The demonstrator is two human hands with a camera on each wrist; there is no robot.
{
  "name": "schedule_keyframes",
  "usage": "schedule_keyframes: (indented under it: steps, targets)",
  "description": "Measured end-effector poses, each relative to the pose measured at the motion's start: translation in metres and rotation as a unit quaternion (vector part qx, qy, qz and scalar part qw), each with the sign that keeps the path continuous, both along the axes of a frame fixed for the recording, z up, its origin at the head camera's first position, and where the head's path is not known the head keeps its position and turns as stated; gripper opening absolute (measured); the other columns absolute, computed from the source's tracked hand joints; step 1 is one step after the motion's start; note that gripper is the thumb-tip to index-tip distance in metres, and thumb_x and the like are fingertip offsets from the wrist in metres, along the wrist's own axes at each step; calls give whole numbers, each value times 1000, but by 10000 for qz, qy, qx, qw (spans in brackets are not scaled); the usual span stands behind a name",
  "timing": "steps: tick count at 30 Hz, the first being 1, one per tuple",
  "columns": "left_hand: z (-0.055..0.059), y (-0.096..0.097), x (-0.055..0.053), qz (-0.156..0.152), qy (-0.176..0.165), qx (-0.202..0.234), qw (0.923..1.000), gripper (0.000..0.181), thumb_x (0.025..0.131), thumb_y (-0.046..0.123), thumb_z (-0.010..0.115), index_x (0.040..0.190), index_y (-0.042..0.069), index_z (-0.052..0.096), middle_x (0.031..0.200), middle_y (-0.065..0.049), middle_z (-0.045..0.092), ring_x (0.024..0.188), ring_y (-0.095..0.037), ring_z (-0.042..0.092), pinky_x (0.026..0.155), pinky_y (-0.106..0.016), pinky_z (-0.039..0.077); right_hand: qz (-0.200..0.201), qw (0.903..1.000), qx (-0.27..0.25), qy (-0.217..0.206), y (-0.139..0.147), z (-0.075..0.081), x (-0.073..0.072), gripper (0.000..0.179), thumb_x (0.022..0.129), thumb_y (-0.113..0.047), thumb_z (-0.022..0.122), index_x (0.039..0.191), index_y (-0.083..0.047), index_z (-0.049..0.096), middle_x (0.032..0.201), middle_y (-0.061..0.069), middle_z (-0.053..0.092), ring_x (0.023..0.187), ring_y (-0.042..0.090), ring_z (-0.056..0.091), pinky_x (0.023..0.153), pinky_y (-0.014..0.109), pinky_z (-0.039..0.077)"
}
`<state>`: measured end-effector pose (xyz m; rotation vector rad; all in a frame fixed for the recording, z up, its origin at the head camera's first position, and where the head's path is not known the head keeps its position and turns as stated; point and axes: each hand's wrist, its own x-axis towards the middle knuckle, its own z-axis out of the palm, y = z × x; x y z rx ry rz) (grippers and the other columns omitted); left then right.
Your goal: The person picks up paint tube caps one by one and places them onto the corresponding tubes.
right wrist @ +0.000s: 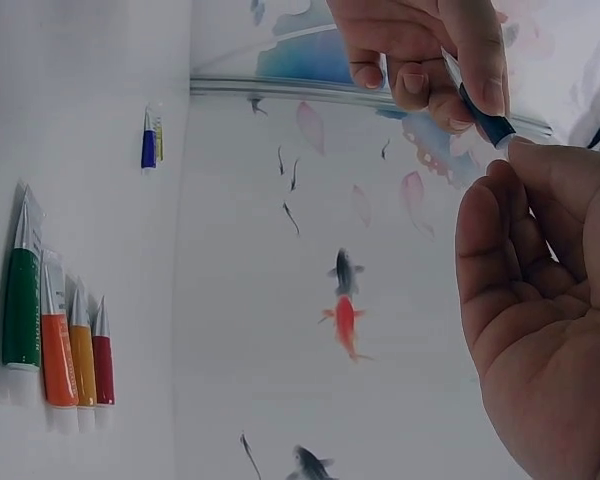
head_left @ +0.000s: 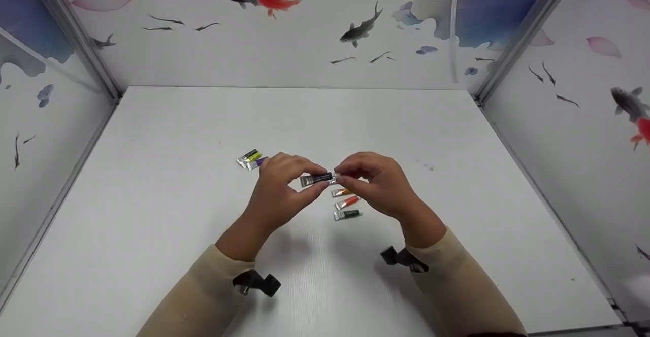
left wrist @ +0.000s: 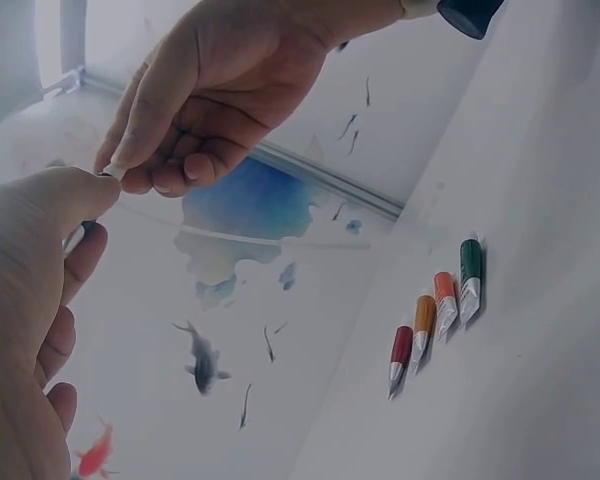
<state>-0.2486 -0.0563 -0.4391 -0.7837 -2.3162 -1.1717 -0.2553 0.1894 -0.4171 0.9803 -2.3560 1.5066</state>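
Observation:
A small dark paint tube (head_left: 319, 178) with a silver crimped end is held between the thumb and fingers of my left hand (head_left: 282, 182), above the table. My right hand (head_left: 383, 179) pinches the tube's white cap (right wrist: 504, 146) at the other end. Under the right hand lie a yellow-ochre tube (head_left: 342, 192), an orange tube (head_left: 348, 203) and a dark green tube (head_left: 349, 214). A red tube (left wrist: 401, 346) completes that row in the left wrist view. Beyond the left hand sit a purple tube (head_left: 257, 163), a yellow-green tube (head_left: 254, 157) and a dark-labelled tube (head_left: 249, 154).
The white table (head_left: 167, 139) is bounded by a back panel (head_left: 284, 47) and side panels, printed with fish and petals. Metal posts (head_left: 96, 47) stand at the corners. Black wrist cameras (head_left: 264, 283) are strapped on both sleeves.

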Motion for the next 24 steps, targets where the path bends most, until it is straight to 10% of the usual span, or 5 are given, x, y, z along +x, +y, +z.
schedule_keyframes:
  steps: [24]
  targets:
    - [0,1,0,77,0,-105,9999,18,96,37,82,112,29,83,107,14,82,104,-8,65,99,-42,43,-83,9998,174,-30,0,-2,-2,10,97,-10,79,106,-12,82,101,1,78,86,14,69,77,24,59]
